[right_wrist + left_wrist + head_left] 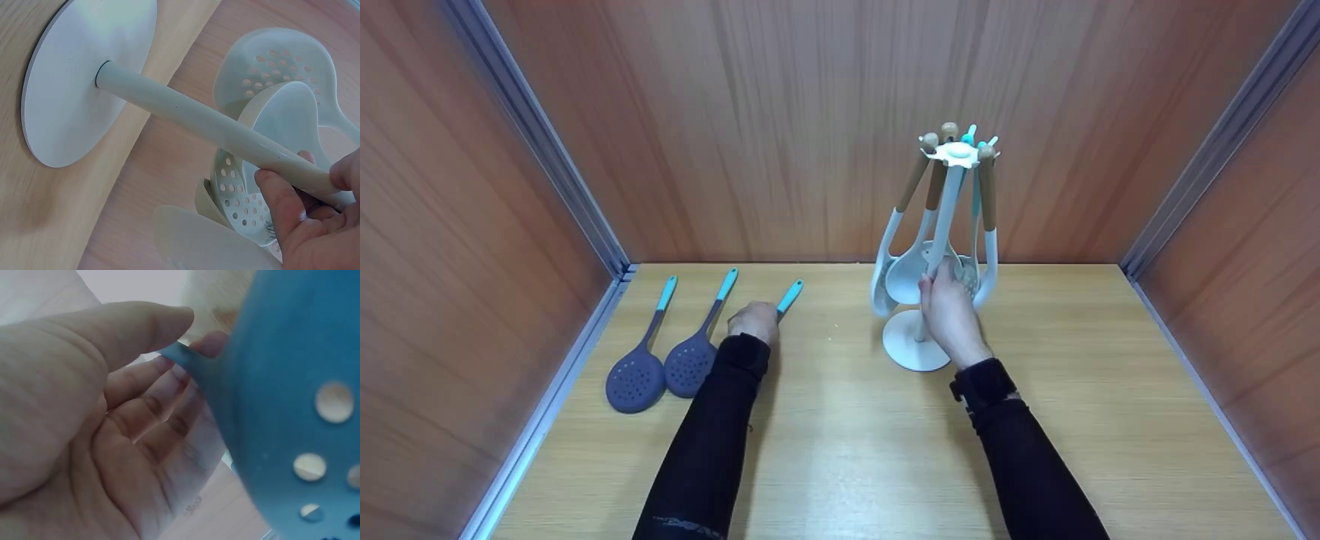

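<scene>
My left hand (754,322) pinches a skimmer by its neck, the turquoise handle end (790,297) sticking out past the knuckles. Thumb and fingers meet at that neck in the left wrist view, beside the blue perforated head (304,394). In the head view the arm hides most of this skimmer. My right hand (954,319) grips the pole (185,115) of a white utensil stand whose round base (900,352) is on the table. Around the pole hang several utensils, among them a white ladle (906,277) and a perforated spoon (275,67).
Two dark skimmers with turquoise handles lie side by side at the left: an outer skimmer (635,381) and an inner skimmer (690,366). Wood-grain panels enclose the table (840,450) at the back (780,135), left (457,262) and right (1252,322).
</scene>
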Motion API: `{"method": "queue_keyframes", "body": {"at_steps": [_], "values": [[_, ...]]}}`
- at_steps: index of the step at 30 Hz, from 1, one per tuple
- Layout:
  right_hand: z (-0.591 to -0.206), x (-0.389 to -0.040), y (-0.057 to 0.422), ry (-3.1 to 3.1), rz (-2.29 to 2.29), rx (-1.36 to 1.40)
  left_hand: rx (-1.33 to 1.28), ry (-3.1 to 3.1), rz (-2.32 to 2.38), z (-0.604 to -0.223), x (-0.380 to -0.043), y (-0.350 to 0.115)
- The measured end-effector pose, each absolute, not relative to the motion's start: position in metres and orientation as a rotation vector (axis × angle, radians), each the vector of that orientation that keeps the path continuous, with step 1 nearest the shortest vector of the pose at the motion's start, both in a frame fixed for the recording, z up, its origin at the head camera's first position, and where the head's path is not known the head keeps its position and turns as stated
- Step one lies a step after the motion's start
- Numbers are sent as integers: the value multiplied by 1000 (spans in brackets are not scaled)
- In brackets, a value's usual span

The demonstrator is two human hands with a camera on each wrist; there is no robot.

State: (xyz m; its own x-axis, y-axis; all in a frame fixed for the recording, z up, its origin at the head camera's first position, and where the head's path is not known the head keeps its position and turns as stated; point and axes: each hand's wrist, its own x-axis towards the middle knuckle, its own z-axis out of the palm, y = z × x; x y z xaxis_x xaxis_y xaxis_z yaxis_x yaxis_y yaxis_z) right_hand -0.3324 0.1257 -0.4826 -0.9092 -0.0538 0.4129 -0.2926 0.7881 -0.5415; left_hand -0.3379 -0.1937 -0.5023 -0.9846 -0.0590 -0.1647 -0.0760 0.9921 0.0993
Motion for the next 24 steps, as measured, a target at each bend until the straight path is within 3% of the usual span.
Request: {"method": "queue_keyframes", "body": {"at_steps": [9, 24], "values": [[-483, -332, 125, -2586, 823, 271, -111, 2911, 183, -510, -348, -202], [-480, -332, 126, -2617, 915, 267, -80, 2974, 224, -504, -337, -200]]}}
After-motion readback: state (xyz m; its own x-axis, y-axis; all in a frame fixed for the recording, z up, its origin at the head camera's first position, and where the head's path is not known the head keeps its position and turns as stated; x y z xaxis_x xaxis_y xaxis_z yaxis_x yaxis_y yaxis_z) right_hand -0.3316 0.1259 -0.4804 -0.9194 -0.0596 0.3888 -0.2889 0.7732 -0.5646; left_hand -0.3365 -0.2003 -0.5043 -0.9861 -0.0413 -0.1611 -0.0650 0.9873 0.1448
